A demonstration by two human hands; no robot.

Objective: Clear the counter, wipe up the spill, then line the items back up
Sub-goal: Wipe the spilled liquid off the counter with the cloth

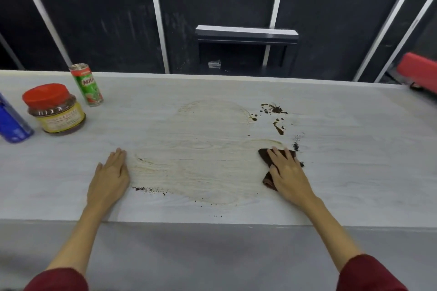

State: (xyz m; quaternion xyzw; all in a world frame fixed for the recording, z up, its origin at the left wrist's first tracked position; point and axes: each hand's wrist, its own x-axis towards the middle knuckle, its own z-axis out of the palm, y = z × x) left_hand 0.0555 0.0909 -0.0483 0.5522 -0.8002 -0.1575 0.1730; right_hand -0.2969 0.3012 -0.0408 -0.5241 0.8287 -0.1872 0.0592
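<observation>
Head view: we've got both hands down on the counter (354,125). Our right hand (289,170) presses flat on the cloth (268,181), fingers straight and slightly spread, nothing curled around it; the dark cloth is folded and sticks out from under the palm on the thumb side. Our left hand (110,172) lies flat on bare counter well left of the cloth, fingers straight and together, holding nothing. Between the hands is a wide pale smear (201,149). Dark spill (275,110) blobs sit beyond the cloth, toward the far edge, with fine dark grains (296,143) just past its far right corner. A thin line of crumbs (147,189) lies nearer to us and left of the cloth, close to our left hand. The items stand far left of the cloth: can (86,84) upright near the far edge, jar (54,109) with red lid nearer and left of it, blue bottle (11,120) at the frame edge, partly cut off.
</observation>
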